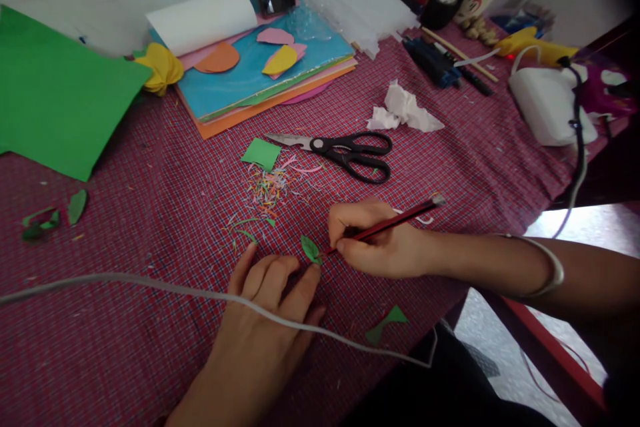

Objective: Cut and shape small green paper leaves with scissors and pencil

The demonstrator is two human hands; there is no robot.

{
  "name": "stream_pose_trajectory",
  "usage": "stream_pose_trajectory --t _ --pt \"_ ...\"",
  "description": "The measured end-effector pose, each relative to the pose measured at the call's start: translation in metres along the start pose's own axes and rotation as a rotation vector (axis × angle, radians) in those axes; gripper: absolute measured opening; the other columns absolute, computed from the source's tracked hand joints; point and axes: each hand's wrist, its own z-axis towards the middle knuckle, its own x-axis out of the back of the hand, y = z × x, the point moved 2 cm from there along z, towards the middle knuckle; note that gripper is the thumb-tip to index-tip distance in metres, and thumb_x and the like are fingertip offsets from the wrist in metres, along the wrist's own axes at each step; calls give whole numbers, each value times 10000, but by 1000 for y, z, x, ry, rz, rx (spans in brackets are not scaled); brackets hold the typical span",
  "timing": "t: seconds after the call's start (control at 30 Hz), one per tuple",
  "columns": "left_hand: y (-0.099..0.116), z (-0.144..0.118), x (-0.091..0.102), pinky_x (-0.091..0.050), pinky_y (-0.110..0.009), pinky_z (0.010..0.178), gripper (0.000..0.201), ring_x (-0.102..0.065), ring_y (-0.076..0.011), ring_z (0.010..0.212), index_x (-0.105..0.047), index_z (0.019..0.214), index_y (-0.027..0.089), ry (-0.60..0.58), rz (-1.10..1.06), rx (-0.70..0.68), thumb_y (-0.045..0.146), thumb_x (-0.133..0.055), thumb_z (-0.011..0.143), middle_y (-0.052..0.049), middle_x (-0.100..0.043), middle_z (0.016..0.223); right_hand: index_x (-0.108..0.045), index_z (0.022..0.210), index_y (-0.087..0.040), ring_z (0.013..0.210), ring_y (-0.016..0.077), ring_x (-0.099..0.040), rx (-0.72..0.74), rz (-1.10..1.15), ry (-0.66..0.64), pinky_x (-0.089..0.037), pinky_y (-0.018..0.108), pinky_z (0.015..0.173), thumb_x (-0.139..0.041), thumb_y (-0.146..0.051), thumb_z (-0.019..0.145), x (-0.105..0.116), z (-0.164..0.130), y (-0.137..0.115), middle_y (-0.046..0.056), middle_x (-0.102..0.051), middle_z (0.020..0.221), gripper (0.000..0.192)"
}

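Between my hands, a small green paper leaf (310, 249) with dark vein lines lies on the checked tablecloth. My right hand (377, 240) is closed round a dark red pencil (395, 221), its tip down at the leaf's lower end. My left hand (273, 300) rests flat on the cloth with fingers apart, and a fingertip touches the leaf's lower edge. Black-handled scissors (345, 150) lie above, blades partly over a green paper square (261, 153). Thin coloured paper clippings (270, 187) are heaped below that square. A green offcut (387, 325) sits to the right of my left hand.
A white cable (200, 291) runs across the front, over my left hand. Coloured paper sheets (225, 87) with cut petals are stacked at the back. A large green sheet (60, 93) lies left. Crumpled paper (405, 110), pens (433, 61) and a white adapter box (545, 103) are at right.
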Motion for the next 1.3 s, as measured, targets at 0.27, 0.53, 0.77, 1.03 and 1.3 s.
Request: stream_pose_trajectory --t 0.27,0.53,0.77,1.03,1.3 --pt "0 -2 0 -333 -565 1025 270 -550 -243 962 -628 1086 205 -6 4 -11 252 -605 821 -65 -610 995 -481 649 -169 559 70 -456 -31 69 71 -331 193 500 -456 -74 720 2 1 -2 -40 -515 612 121" --pt "-6 8 11 -340 -516 1064 127 -558 -189 970 -561 948 207 128 -120 0 161 -586 832 -29 -596 974 -513 703 -168 437 59 -416 -195 457 242 -309 184 411 -492 -157 769 7 6 8 -65 -496 510 70" --pt "-19 17 -2 -333 -585 1042 416 -396 -310 1276 -483 1263 222 -40 64 24 174 -546 855 -117 -454 1379 -512 729 -168 422 49 -404 -177 584 279 -307 171 399 -491 -168 790 8 9 10 -73 -488 503 64" --pt "-20 13 -2 -366 -554 1031 183 -454 -283 1230 -589 1005 213 62 38 -47 146 -570 836 -97 -514 1297 -511 691 -163 449 60 -419 -145 422 211 -321 182 429 -472 -118 767 10 5 5 -69 -485 506 96" --pt "-22 17 6 -409 -506 998 88 -539 -232 1103 -589 863 205 90 -75 -11 127 -551 846 -58 -617 1102 -498 647 -165 619 93 -493 -10 221 22 -383 229 576 -437 -56 702 7 0 4 -37 -528 624 136"
